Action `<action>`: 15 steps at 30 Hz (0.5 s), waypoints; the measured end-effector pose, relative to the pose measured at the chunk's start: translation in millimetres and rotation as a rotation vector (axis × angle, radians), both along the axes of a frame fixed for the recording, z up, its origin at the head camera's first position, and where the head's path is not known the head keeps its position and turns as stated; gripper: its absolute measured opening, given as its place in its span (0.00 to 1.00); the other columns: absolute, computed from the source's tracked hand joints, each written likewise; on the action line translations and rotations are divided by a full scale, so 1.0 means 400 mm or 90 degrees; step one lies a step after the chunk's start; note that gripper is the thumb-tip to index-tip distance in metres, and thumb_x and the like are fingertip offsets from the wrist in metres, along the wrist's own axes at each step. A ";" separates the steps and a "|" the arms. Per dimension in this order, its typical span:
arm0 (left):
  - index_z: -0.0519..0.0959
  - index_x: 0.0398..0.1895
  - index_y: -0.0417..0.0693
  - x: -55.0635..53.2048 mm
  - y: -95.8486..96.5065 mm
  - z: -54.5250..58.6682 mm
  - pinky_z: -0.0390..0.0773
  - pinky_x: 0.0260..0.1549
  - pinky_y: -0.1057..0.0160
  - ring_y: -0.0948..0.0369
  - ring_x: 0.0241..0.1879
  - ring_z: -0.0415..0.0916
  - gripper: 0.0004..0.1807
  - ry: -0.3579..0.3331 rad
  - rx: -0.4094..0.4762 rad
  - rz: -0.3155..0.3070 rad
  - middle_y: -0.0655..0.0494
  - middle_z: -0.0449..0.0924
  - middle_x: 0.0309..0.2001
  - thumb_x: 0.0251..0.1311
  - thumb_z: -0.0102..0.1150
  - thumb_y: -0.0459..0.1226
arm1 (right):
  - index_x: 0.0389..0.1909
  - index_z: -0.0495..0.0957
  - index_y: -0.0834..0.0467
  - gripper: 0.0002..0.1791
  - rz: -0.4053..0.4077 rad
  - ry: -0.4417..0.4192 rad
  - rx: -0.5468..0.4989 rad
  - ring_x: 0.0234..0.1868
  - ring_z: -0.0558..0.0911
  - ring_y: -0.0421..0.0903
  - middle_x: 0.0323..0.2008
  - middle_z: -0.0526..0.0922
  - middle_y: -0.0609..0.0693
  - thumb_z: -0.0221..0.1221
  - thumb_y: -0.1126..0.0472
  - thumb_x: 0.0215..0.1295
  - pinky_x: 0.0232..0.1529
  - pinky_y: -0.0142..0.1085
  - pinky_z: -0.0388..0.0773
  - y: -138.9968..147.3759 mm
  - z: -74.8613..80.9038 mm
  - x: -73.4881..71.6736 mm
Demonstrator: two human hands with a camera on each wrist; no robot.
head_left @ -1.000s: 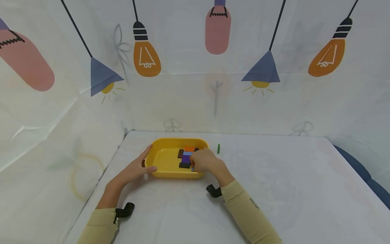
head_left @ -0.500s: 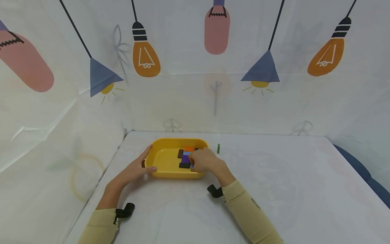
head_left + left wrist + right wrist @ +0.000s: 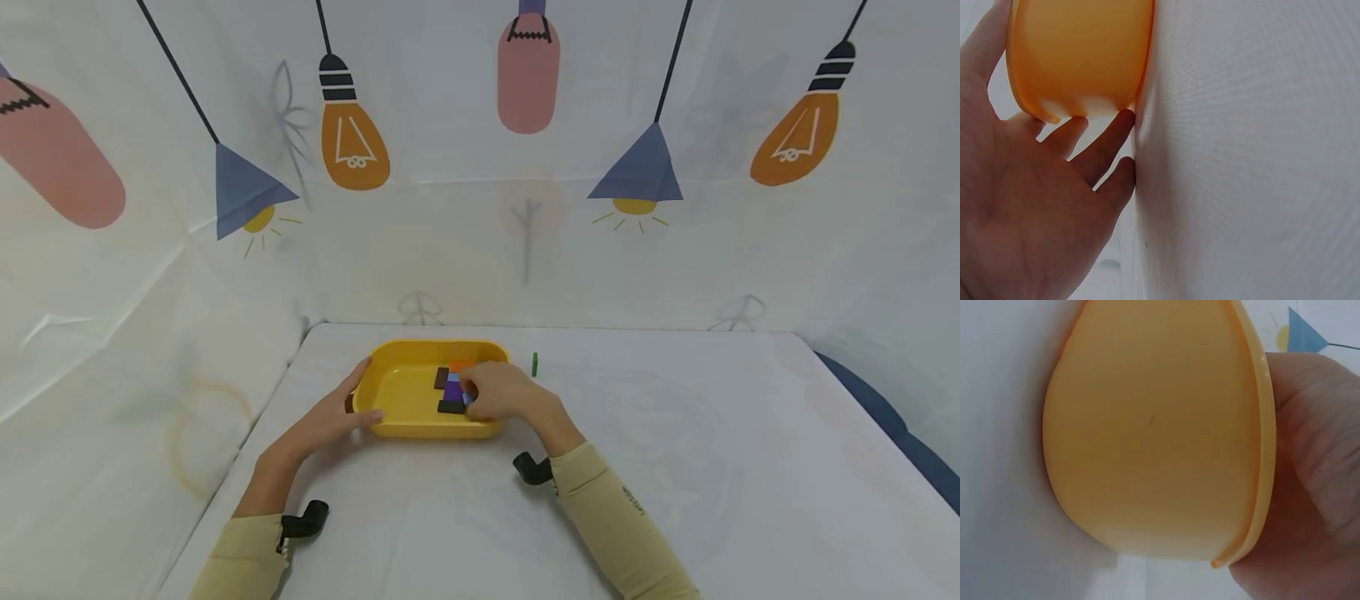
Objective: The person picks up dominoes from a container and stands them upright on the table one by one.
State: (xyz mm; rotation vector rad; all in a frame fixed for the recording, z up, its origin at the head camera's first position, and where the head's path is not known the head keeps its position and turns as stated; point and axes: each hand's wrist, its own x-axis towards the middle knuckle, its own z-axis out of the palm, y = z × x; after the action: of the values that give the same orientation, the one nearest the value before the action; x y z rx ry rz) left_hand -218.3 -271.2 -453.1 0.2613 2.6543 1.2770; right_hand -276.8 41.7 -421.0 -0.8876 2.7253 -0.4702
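A yellow tray (image 3: 397,404) lies on the white table, its blank outer wall filling much of both wrist views. At its left end my left hand (image 3: 326,427) grips it, thumb over the front rim, other fingers along the end wall. My right hand (image 3: 504,392) reaches over the right rim with curled fingers and holds a small blue block (image 3: 468,398) at the fingertips, which are mostly hidden. Beside it lie a purple block (image 3: 452,392), a black block (image 3: 451,407), a brown block (image 3: 441,378), a light blue block (image 3: 453,377) and an orange block (image 3: 461,366), partly covered by the hand.
A thin green block (image 3: 535,364) stands on the table (image 3: 675,433) to the right of the tray. Behind the table hangs a white curtain (image 3: 450,250) with printed lamps. Something dark blue (image 3: 862,392) is beyond the table's right edge.
My right hand has shifted slightly away from me inside the tray, and the small blue block has slid with it toward the purple one. My left hand keeps its hold on the tray.
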 end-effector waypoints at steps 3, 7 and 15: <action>0.33 0.80 0.70 0.000 -0.003 -0.001 0.49 0.70 0.30 0.44 0.79 0.42 0.55 -0.004 -0.002 0.002 0.51 0.37 0.82 0.62 0.63 0.53 | 0.33 0.73 0.47 0.09 0.001 -0.024 -0.047 0.33 0.73 0.43 0.29 0.74 0.44 0.65 0.57 0.54 0.31 0.35 0.68 0.008 0.005 -0.001; 0.33 0.80 0.72 -0.003 -0.006 -0.005 0.48 0.70 0.30 0.44 0.79 0.40 0.55 -0.005 -0.006 0.004 0.52 0.37 0.82 0.62 0.62 0.53 | 0.35 0.74 0.47 0.10 0.010 -0.045 -0.101 0.34 0.74 0.43 0.30 0.75 0.44 0.63 0.60 0.54 0.33 0.35 0.70 0.019 0.017 -0.002; 0.34 0.79 0.73 -0.005 -0.009 -0.010 0.49 0.70 0.30 0.44 0.79 0.41 0.54 -0.004 0.001 -0.002 0.52 0.37 0.82 0.61 0.63 0.54 | 0.36 0.74 0.49 0.09 0.029 -0.039 -0.173 0.35 0.74 0.44 0.31 0.76 0.45 0.62 0.62 0.55 0.35 0.35 0.72 0.040 0.026 -0.012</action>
State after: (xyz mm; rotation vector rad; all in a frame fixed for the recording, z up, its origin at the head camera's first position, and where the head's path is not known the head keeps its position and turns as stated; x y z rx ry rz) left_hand -220.2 -274.8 -457.1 0.2600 2.6464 1.2778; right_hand -281.6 57.5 -410.5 -0.9792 2.6191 -0.8584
